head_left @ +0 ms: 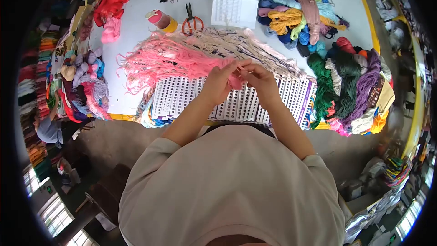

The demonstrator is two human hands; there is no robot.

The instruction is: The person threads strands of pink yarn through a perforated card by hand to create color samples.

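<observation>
A bundle of pink thread (182, 61) spreads across the white table, its end gathered at my hands. My left hand (220, 81) is closed around that end, with a short pink tail hanging below it. My right hand (259, 79) pinches at the same spot, fingertips against those of the left; a fine pink strand seems to be between them, though it is too small to make out fully. Under my hands lie white strips punched with rows of holes (182, 95). Cream and dark threads (255, 50) lie behind the pink bundle.
Orange-handled scissors (193, 23) and a pink-and-yellow bottle (161, 21) stand beyond the thread. A printed sheet (234, 4) lies at the back. Colourful skeins (291, 16) are piled back right, with green and purple skeins (348, 84) at right and red thread (114, 2) at left.
</observation>
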